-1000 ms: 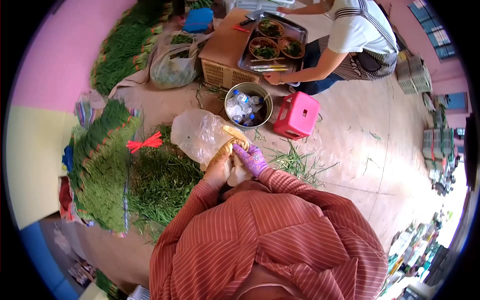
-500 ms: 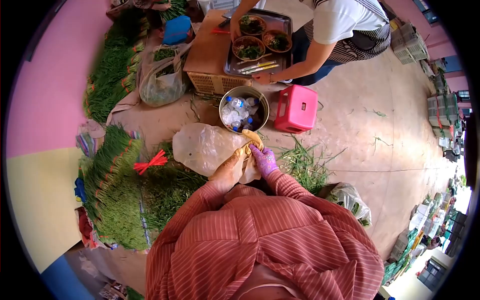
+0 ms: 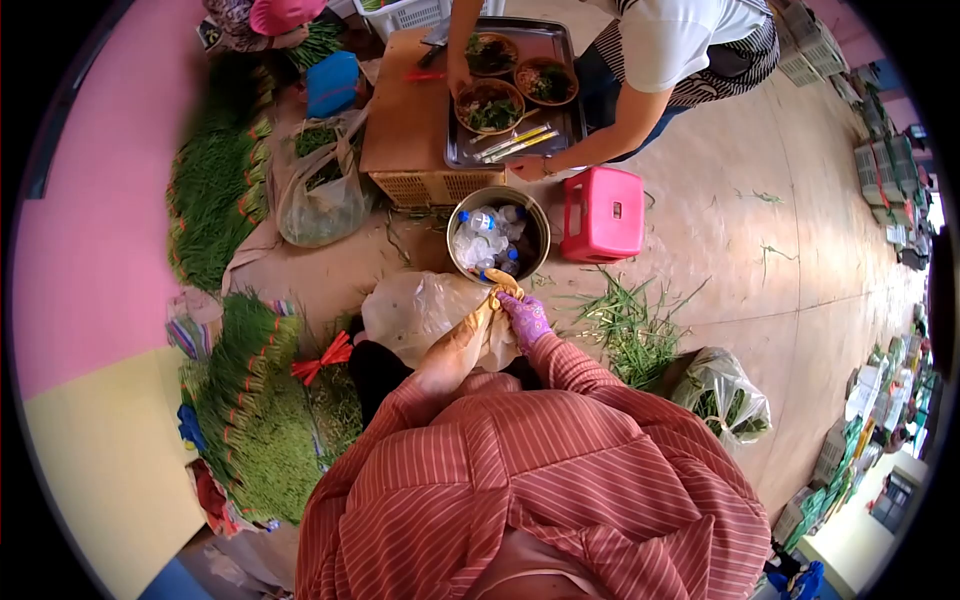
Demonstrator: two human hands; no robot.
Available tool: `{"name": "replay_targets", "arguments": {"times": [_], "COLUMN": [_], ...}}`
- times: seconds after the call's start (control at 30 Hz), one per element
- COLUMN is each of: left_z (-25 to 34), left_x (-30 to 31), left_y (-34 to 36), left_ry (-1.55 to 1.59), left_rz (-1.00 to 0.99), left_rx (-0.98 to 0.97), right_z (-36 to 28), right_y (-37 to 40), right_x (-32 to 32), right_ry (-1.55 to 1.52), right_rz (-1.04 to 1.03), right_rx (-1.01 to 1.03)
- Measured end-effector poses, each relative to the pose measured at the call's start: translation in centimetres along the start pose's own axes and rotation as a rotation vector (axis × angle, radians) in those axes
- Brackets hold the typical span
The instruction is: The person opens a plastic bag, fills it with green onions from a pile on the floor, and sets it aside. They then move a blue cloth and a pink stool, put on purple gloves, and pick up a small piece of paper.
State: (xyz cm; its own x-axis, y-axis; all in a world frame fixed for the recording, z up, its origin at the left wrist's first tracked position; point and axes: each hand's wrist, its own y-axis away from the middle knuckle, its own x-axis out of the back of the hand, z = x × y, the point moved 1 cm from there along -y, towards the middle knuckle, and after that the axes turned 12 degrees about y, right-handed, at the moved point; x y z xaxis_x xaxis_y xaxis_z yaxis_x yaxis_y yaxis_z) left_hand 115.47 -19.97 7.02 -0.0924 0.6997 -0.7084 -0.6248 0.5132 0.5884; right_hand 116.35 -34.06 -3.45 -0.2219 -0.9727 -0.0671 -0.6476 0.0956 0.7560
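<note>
My left hand (image 3: 470, 328) is in a yellowish, stained glove (image 3: 507, 284); its fingers are bunched and mostly hidden. Against it, my right hand (image 3: 527, 320), in a purple patterned glove, closes its fingers on the yellowish glove material. A translucent plastic sheet or bag (image 3: 405, 312) spreads under and left of my hands, over my lap. Just beyond my fingertips stands a round metal bucket (image 3: 544, 232) holding several plastic bottles (image 3: 483, 222) with blue caps.
A co-worker (image 3: 670, 60) grips a metal tray (image 3: 548, 37) with three bowls of food over a wooden box (image 3: 400, 120). A pink stool (image 3: 603, 213) stands right of the bucket. Bundled green vegetables (image 3: 255, 420) lie left, loose greens (image 3: 635, 330) right.
The view has shifted, and a person in a pink hat shows at the upper left. My dark-clothed leg now shows beside the sheet. My hands stay together on the yellowish glove.
</note>
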Motion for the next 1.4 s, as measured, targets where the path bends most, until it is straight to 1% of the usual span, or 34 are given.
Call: {"name": "replay_targets", "arguments": {"times": [0.03, 0.1, 0.13, 0.2, 0.27, 0.3, 0.33, 0.37, 0.4, 0.47, 0.5, 0.53, 0.57, 0.6, 0.63, 0.67, 0.7, 0.77, 0.8, 0.83, 0.9, 0.93, 0.97, 1.0, 1.03, 1.1, 1.13, 1.17, 1.23, 1.27, 1.3, 1.37, 1.4], "left_z": [0.9, 3.3, 4.7, 7.2, 8.6, 10.4, 14.5, 16.0, 17.7, 19.6, 21.4, 23.1, 24.8, 26.5, 28.2, 29.6, 30.8, 33.0, 33.5, 33.3, 32.2, 31.7, 31.0, 30.4, 29.6, 27.7, 27.1, 26.3, 24.7, 23.9, 23.5, 23.7, 23.8], "left_x": [1.1, 3.6, 5.1, 8.8, 15.1, 17.7, 17.0, 19.3, 20.4, 21.9, 22.3, 23.1, 24.2, 25.3, 26.2, 26.7, 26.7, 26.3, 25.6, 25.2, 24.1, 23.2, 22.1, 21.0, 20.4, 19.7, 18.9, 18.9, 19.4, 19.6, 19.3, 18.9, 19.0], "left_y": [-0.2, -0.7, -1.0, -1.2, -1.6, -2.3, -0.8, -0.7, -0.5, 0.8, 2.0, 3.1, 4.2, 5.1, 5.9, 6.4, 6.7, 6.5, 6.1, 5.4, 3.9, 3.3, 2.7, 2.2, 1.8, 1.3, 1.6, 1.9, 2.3, 2.6, 2.9, 3.7, 3.6], "left_ry": [-0.119, -0.441, -0.62, -0.831, -0.774, -0.714, -0.896, -0.896, -0.949, -0.528, -0.534, -0.477, -0.421, -0.369, -0.319, -0.267, -0.276, -0.257, -0.337, -0.353, -0.563, -0.581, -0.77, -0.957, -0.973, -1.108, -1.185, -1.195, -1.206, -1.117, -1.111, -0.987, -0.989], "left_rz": [-0.016, -0.059, -0.086, -0.146, -0.21, -0.248, -0.263, -0.286, -0.389, -0.291, -0.305, -0.338, -0.368, -0.398, -0.426, -0.451, -0.46, -0.265, -0.22, -0.226, -0.313, -0.318, -0.415, -0.515, -0.522, -0.632, -0.634, -0.624, -0.619, -0.656, -0.676, -0.616, -0.605], "left_rx": [0.0, -0.014, -0.024, -0.027, 0.002, 0.005, 0.07, 0.086, -0.002, 0.152, 0.175, 0.22, 0.261, 0.302, 0.346, 0.394, 0.417, 0.383, 0.396, 0.412, 0.271, 0.283, 0.176, 0.062, 0.067, 0.067, 0.096, 0.096, 0.351, 0.343, 0.351, 0.495, 0.499], "right_z": [-0.4, -1.2, -1.3, -1.4, 0.2, -0.1, -1.2, -1.1, -1.1, -0.7, 0.6, 0.0, 0.7, 0.1, -2.7, -1.5, 1.2, -1.9, -2.8, -2.7, -2.3, -2.9, -3.6, -3.5, -3.6, -4.5, -4.8, -5.0, -5.4, -5.2, -4.4, -3.2, -3.2], "right_y": [-0.4, -1.2, -1.7, -2.6, -3.9, -5.0, -4.0, -4.5, -5.2, -5.4, -6.7, -6.4, -6.8, -6.0, -3.7, -3.9, -4.8, -1.5, -0.3, 0.4, 1.4, 2.2, 3.1, 3.6, 4.2, 6.0, 6.9, 7.8, 9.2, 9.7, 9.7, 10.4, 10.7], "right_x": [-0.9, -3.1, -4.6, -8.4, -12.4, -14.4, -16.7, -18.8, -20.6, -22.9, -22.6, -22.4, -21.2, -20.3, -20.6, -19.5, -17.7, -19.9, -21.0, -21.9, -23.5, -25.0, -26.5, -27.8, -29.0, -30.9, -31.0, -31.1, -31.3, -30.9, -30.4, -29.7, -29.8], "right_ry": [-0.008, 0.053, 0.043, -0.002, -0.001, 0.016, -0.008, -0.019, -0.023, -0.018, 0.067, -0.036, -0.083, -0.161, -0.098, -0.076, 0.024, -0.046, -0.017, -0.036, 0.068, 0.139, 0.103, 0.039, -0.023, -0.138, -0.13, -0.138, -0.282, -0.229, -0.186, -0.208, -0.214], "right_rz": [0.012, 0.043, 0.062, 0.161, 0.211, 0.231, 0.192, 0.216, 0.259, 0.361, 0.47, 0.557, 0.629, 0.664, 0.778, 0.834, 0.86, 0.857, 0.86, 0.874, 0.732, 0.695, 0.622, 0.548, 0.473, 0.373, 0.341, 0.331, 0.275, 0.307, 0.304, 0.307, 0.299], "right_rx": [0.005, -0.129, -0.126, -0.043, -0.08, -0.103, -0.154, -0.159, -0.131, -0.107, -0.029, -0.088, -0.052, 0.101, 0.0, 0.045, 0.087, 0.055, 0.142, 0.135, 0.006, 0.027, 0.024, 0.125, 0.227, 0.265, 0.284, 0.286, 0.309, 0.247, 0.25, 0.256, 0.251]}}
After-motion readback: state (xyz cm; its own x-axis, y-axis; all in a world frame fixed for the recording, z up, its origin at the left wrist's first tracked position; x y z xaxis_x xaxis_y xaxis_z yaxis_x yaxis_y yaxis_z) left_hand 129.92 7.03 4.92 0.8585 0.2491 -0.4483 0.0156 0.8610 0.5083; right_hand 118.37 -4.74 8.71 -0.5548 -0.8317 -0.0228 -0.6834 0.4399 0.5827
